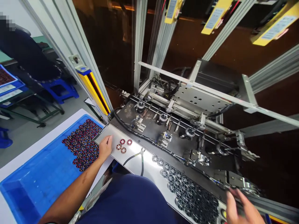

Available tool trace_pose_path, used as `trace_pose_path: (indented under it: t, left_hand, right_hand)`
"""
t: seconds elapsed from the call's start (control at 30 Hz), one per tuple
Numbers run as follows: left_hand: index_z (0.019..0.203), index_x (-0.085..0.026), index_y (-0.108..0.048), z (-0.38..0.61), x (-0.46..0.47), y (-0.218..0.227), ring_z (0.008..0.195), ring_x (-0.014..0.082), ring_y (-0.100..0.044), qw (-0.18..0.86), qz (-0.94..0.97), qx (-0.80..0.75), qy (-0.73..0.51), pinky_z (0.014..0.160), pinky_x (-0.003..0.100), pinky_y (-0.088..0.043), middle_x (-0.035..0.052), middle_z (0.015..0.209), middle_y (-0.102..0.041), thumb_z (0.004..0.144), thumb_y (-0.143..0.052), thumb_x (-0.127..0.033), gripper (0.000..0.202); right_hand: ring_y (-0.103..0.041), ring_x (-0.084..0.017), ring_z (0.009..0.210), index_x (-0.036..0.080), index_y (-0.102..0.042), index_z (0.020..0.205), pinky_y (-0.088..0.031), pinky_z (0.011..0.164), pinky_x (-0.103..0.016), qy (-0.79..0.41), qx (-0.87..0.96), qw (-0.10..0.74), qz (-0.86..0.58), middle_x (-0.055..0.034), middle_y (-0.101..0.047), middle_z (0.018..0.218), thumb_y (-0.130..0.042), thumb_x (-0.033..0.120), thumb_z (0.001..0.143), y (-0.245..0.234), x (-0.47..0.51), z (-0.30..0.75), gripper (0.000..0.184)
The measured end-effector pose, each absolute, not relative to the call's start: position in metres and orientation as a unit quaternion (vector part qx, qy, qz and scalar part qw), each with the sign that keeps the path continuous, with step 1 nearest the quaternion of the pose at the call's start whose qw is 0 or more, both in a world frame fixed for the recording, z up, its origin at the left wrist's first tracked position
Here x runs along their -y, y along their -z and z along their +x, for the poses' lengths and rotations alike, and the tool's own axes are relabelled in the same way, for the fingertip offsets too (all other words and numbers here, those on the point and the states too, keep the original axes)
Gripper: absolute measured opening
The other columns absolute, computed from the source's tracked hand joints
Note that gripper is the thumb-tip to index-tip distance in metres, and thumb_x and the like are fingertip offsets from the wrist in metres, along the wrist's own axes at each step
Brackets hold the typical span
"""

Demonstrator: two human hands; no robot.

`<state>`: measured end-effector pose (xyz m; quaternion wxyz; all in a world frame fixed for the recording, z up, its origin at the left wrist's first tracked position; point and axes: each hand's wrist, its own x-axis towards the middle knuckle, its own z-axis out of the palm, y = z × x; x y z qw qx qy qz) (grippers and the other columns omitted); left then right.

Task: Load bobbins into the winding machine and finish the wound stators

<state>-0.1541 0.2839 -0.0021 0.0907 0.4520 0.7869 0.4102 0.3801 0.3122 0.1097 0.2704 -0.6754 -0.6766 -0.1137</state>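
Note:
My left hand (105,148) is closed at the left end of the metal shelf (146,163), and whatever its curled fingers hold, if anything, is hidden. Several red-rimmed round cores (123,146) lie just to the right of it. At the lower right, my right hand (244,208) is slightly blurred, with thumb and forefinger apart beside the machine's nearest station (243,183). I see nothing plainly held in it. Between the hands, many dark round slotted parts (184,183) cover the shelf. A pair of pliers (142,152) with dark handles also rests there.
A blue bin (42,158) at the left holds many red and black round cores (85,143). The machine bed (149,118) carries several stations behind the shelf. A yellow light curtain (94,90) lines the frame post. Someone in dark clothing (32,53) sits at the upper left.

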Motion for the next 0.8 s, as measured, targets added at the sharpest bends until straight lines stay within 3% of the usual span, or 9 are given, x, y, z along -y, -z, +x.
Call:
trace_pose_path:
  t: [0.13,0.23,0.33,0.43,0.6,0.7,0.8]
  left_hand:
    - [0.102,-0.015,-0.064,-0.164,-0.293,-0.035,0.094,0.0184,-0.065,0.07,0.481,-0.756,-0.439,0.086,0.04,-0.054,0.0069,0.102,-0.068,0.095,-0.052,-0.039,0.028]
    - [0.1,-0.017,-0.066,-0.17,-0.312,-0.064,0.098,0.0201,-0.066,0.052,0.514,-0.727,-0.452,0.089,0.039,-0.054,0.0084,0.103,-0.07,0.096,-0.047,-0.039,0.03]
    - [0.1,-0.02,-0.068,-0.175,-0.336,-0.086,0.093,0.0207,-0.068,0.044,0.543,-0.706,-0.453,0.085,0.036,-0.055,0.0083,0.102,-0.072,0.094,-0.048,-0.039,0.028]
    - [0.101,-0.02,-0.068,-0.178,-0.36,-0.097,0.091,0.0204,-0.068,0.039,0.574,-0.687,-0.444,0.083,0.035,-0.057,0.008,0.101,-0.072,0.094,-0.05,-0.037,0.025]
    - [0.101,-0.019,-0.068,-0.18,-0.405,-0.094,0.09,0.0194,-0.068,0.033,0.623,-0.665,-0.409,0.083,0.034,-0.057,0.0093,0.101,-0.072,0.095,-0.049,-0.035,0.025]
    - [0.106,-0.018,-0.067,-0.178,-0.441,-0.088,0.101,0.021,-0.067,0.035,0.657,-0.656,-0.371,0.094,0.038,-0.053,0.0107,0.105,-0.071,0.096,-0.047,-0.034,0.027]
    - [0.121,-0.018,-0.062,-0.173,-0.48,-0.085,0.124,0.0252,-0.056,0.045,0.706,-0.633,-0.315,0.106,0.045,-0.045,0.0128,0.127,-0.065,0.093,-0.051,-0.031,0.032]
  right_hand:
    - [-0.068,-0.024,0.103,0.02,-0.062,0.121,-0.051,0.098,-0.04,0.031,0.855,0.32,-0.407,-0.0083,-0.072,0.11,-0.06,0.033,0.09,-0.168,-0.416,0.259,0.034]
    - [-0.062,-0.027,0.113,0.016,-0.062,0.12,-0.048,0.102,-0.048,-0.063,0.943,0.174,-0.277,-0.0133,-0.068,0.118,-0.05,0.031,0.095,-0.176,-0.496,0.158,0.032]
    - [-0.061,-0.025,0.111,0.014,-0.065,0.116,-0.049,0.101,-0.043,-0.096,0.964,0.103,-0.224,-0.0136,-0.068,0.116,-0.058,0.026,0.091,-0.155,-0.559,0.073,0.028]
    - [-0.06,-0.025,0.11,0.012,-0.064,0.112,-0.047,0.1,-0.045,-0.111,0.967,0.068,-0.218,-0.0138,-0.066,0.115,-0.063,0.023,0.088,-0.128,-0.597,0.018,0.027]
    - [-0.06,-0.021,0.108,0.016,-0.062,0.11,-0.05,0.095,-0.046,-0.165,0.947,0.06,-0.267,-0.0072,-0.063,0.117,-0.059,0.033,0.093,-0.103,-0.616,-0.004,0.024]
    - [-0.059,-0.022,0.11,0.016,-0.061,0.115,-0.05,0.095,-0.046,-0.21,0.913,0.075,-0.342,-0.0089,-0.06,0.122,-0.058,0.034,0.093,-0.096,-0.617,0.002,0.028]
    - [-0.06,-0.023,0.11,0.016,-0.058,0.12,-0.052,0.093,-0.045,-0.262,0.851,0.077,-0.449,-0.0097,-0.059,0.125,-0.059,0.035,0.093,-0.09,-0.623,0.0,0.033]
